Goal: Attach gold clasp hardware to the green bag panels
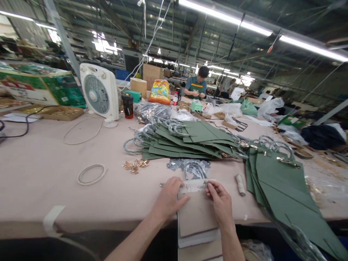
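My left hand (169,198) lies with its fingers curled on the left top edge of a tan cardboard piece (197,214) at the table's front edge. My right hand (220,201) pinches something small at that piece's top right corner, by a whitish strip (194,185). Just beyond lies a wrapped looped handle (193,168). A wide stack of green bag panels (190,143) with wrapped handles sits behind it. A second green stack (282,188) fans out to the right. Small gold metal fittings (135,165) lie to the left.
A white box fan (100,90), a dark cup (127,105) and cartons stand at the back left. Loose white loops (91,174) lie on the tabletop (40,170). A small paper roll (240,184) lies right of my hands. A person in green (196,87) works at the far end.
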{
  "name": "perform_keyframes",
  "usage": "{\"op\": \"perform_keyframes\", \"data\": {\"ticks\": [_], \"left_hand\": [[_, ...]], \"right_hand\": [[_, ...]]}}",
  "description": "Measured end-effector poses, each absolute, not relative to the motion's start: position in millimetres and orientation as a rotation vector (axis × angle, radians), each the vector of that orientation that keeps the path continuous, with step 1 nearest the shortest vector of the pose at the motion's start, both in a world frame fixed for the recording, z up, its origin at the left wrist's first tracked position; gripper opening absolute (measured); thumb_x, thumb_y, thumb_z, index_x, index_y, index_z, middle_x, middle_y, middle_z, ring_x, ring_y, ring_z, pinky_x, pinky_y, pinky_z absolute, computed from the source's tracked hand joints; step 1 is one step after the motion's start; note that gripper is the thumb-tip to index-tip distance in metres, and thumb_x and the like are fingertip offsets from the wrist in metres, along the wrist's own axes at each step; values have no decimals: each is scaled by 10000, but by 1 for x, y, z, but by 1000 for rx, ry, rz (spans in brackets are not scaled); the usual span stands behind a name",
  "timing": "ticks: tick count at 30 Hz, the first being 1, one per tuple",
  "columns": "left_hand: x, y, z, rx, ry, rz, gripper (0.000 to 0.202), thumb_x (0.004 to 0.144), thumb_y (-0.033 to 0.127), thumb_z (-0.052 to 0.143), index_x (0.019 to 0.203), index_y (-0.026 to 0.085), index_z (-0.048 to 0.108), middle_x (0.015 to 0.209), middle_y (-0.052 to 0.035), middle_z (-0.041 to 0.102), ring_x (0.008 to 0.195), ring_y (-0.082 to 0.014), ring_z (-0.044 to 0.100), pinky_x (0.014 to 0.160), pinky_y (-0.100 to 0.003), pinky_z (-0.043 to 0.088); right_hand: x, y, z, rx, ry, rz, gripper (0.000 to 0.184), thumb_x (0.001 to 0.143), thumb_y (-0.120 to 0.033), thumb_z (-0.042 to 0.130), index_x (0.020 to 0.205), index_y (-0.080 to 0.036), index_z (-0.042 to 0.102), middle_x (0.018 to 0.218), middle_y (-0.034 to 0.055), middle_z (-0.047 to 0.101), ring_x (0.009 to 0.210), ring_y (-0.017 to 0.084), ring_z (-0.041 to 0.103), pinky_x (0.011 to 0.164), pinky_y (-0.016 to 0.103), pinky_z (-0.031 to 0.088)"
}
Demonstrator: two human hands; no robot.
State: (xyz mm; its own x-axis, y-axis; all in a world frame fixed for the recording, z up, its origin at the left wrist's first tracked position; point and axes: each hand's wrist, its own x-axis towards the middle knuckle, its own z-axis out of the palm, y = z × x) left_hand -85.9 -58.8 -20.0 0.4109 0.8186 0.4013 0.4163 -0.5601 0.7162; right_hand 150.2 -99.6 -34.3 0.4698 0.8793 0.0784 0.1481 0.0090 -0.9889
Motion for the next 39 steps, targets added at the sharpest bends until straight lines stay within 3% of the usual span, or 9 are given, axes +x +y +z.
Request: {"op": "perform_keyframes", "data": {"ticks": [14,23,29,33,39], "left_hand": [[-86,-59,-21,2180,1028,1057,296,814,208,782,1062,239,624,1141,-57,625,1109,-261,597,971,-424,525],[-87,-60,-21,2218,1038,1027,314,832,201,783,1091,232,609,1189,-67,614,1139,-268,580,992,-444,527],[-77,-68,-18,2573,901,949,456,919,89,586,1353,228,562,1407,-103,602,1302,-286,529,1122,-476,460],[-65,-69,-20,2659,886,810,621,888,78,542,1486,226,472,1537,-100,524,1367,-301,485,1144,-494,427],[-61,-68,-19,2667,926,721,636,896,117,533,1518,222,450,1506,-58,569,1296,-282,486,1105,-471,429]], "right_hand": [[154,-99,-18,-1514,-1221,894,430,840,-596,741,990,-194,775,654,-12,593,618,163,511,584,269,408],[147,-95,-17,-1522,-1297,775,374,868,-554,722,963,-198,784,902,59,716,644,172,557,616,293,461],[148,-95,-16,-1521,-1375,687,315,891,-516,708,937,-217,794,937,69,726,754,212,620,694,311,484],[150,-95,-15,-1516,-1416,652,300,905,-502,695,936,-222,796,927,69,725,815,230,649,741,321,498],[157,-93,-18,-1525,-1449,680,306,908,-496,684,955,-214,794,919,70,714,704,196,611,651,302,489]]}}
